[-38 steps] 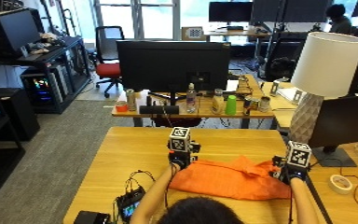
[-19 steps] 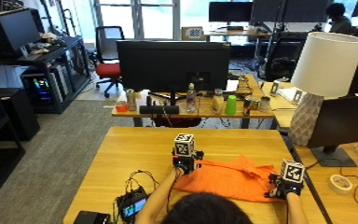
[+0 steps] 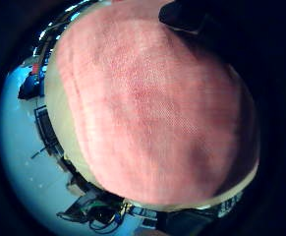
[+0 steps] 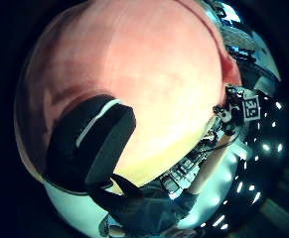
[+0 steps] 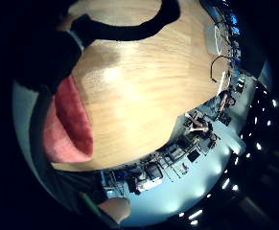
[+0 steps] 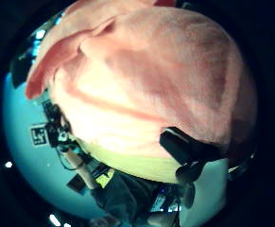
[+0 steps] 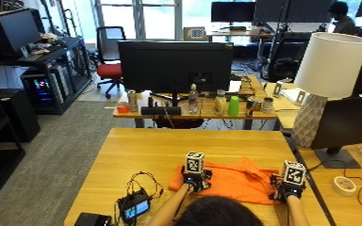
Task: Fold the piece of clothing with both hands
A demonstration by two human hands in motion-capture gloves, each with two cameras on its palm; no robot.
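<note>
Left thumb (image 4: 92, 146) lies flat across the orange cloth (image 7: 241, 181), pressing rather than pinching as far as the palm view shows, though the other fingers of that hand are out of sight. Over on the right, a fingertip (image 6: 182, 146) sits against the cloth's edge with the fabric bulging over it, which reads as a hold on that edge, yet I cannot tell for sure that it is pinched. Pulling back: the left hand (image 7: 194, 178) rests on the cloth's left part, the right hand (image 7: 286, 187) at its right end, well apart from each other. The cloth is one rumpled heap lying on the wooden table (image 7: 168, 146), near the person's edge, with a peak sticking up at the middle. Judging from this, the fold is only at the start: both hands are setting their grip on opposite ends, and the garment is not yet flat. Next move calls for drawing the ends apart to smooth it, then bringing one side over the other. The count: one cloth, two hands.
</note>
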